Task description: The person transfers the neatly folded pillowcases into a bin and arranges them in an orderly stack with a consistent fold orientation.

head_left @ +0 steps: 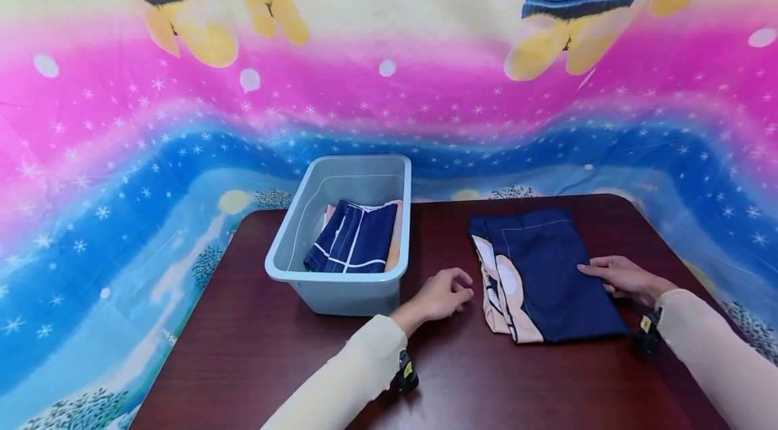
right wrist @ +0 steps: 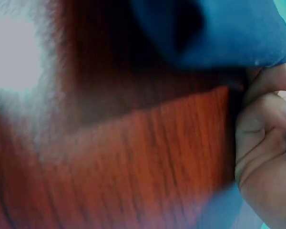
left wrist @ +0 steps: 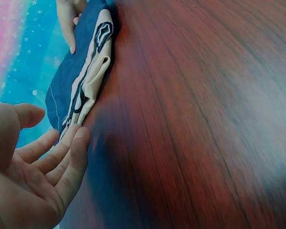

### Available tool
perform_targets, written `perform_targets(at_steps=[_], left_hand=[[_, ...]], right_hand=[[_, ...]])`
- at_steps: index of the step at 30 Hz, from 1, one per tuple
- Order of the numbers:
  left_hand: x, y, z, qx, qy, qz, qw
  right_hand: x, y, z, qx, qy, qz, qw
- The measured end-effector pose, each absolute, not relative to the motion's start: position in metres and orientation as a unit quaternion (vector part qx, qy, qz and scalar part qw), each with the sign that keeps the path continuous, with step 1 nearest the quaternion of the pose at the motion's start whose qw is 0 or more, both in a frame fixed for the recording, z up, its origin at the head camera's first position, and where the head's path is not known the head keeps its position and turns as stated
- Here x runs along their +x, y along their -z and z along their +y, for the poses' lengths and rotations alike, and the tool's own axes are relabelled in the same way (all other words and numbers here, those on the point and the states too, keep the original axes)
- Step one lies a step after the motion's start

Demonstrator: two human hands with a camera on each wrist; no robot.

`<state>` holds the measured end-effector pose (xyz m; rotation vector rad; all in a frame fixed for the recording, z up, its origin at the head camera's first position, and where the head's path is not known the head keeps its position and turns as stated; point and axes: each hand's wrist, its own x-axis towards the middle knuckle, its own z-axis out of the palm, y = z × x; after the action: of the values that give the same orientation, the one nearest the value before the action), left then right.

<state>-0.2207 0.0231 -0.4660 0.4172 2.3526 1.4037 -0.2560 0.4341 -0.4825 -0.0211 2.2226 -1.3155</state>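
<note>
A folded navy cloth (head_left: pixel 550 275) with a peach, white and black print along its left side lies on the right of the table. My right hand (head_left: pixel 626 278) pinches its right edge, thumb on top and the other fingers partly hidden below. My left hand (head_left: pixel 440 293) is just left of the printed edge, its fingers loosely bent and holding nothing. In the left wrist view, the fingertips of the left hand (left wrist: pixel 43 167) appear close to the layered edge of the cloth (left wrist: pixel 81 81); whether they touch it I cannot tell.
A grey-blue plastic bin (head_left: pixel 346 295) stands left of my left hand. Inside it lies folded navy cloth with white lines (head_left: pixel 358 241), with peach fabric beside it. The dark reddish wooden table (head_left: pixel 255 349) ends at a patterned curtain (head_left: pixel 389 106) behind.
</note>
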Motion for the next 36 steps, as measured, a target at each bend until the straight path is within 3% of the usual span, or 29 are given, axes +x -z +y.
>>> perform_targets(at_steps=[16,36], left_hand=[[-0.225,0.465,0.062,0.069,-0.52,0.836,0.159],[-0.231,0.466,0.088,-0.049,-0.671,0.715,0.19]], right_hand=[[-0.263,0.485,0.439,0.007,0.522,0.799,0.299],[-0.262,0.483,0.437,0.033,0.534,0.788,0.304]])
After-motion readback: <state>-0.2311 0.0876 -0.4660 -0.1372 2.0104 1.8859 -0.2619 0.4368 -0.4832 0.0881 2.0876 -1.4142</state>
